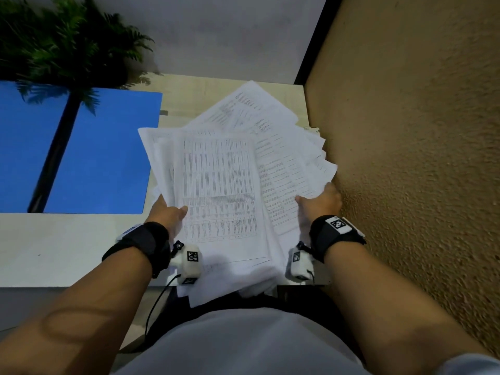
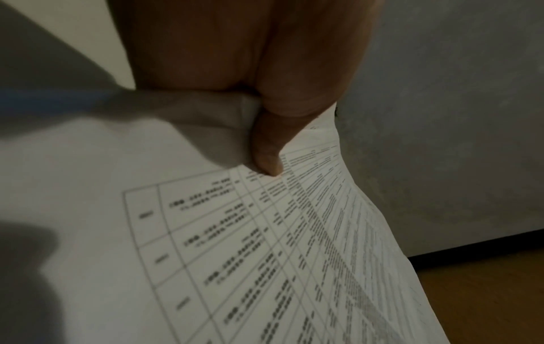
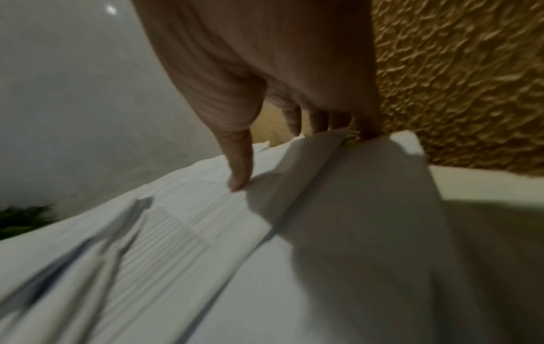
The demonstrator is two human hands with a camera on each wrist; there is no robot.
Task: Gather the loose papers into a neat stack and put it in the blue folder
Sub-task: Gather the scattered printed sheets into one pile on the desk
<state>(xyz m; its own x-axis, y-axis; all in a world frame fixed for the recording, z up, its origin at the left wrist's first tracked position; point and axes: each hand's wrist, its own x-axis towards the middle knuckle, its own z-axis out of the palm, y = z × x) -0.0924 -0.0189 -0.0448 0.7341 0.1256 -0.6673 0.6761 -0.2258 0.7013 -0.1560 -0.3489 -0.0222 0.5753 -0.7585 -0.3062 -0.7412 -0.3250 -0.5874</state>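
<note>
A fanned, uneven bundle of white printed papers (image 1: pixel 224 185) is held up over the right part of the desk, its near end hanging past the front edge. My left hand (image 1: pixel 169 212) grips its left side, thumb on top of a table-printed sheet (image 2: pixel 265 232), fingers hidden underneath. My right hand (image 1: pixel 319 201) holds the right side, thumb pressed on the top sheets (image 3: pixel 191 232) and fingers curled behind the sheets' edge. The blue folder (image 1: pixel 81 152) lies open and flat on the desk to the left, apart from the papers.
A fern-like plant (image 1: pixel 62 44) with a dark stem stands over the folder's far left. A rough tan wall (image 1: pixel 419 158) runs close along the right of the papers. The pale desk top (image 1: pixel 67 247) shows in front of the folder.
</note>
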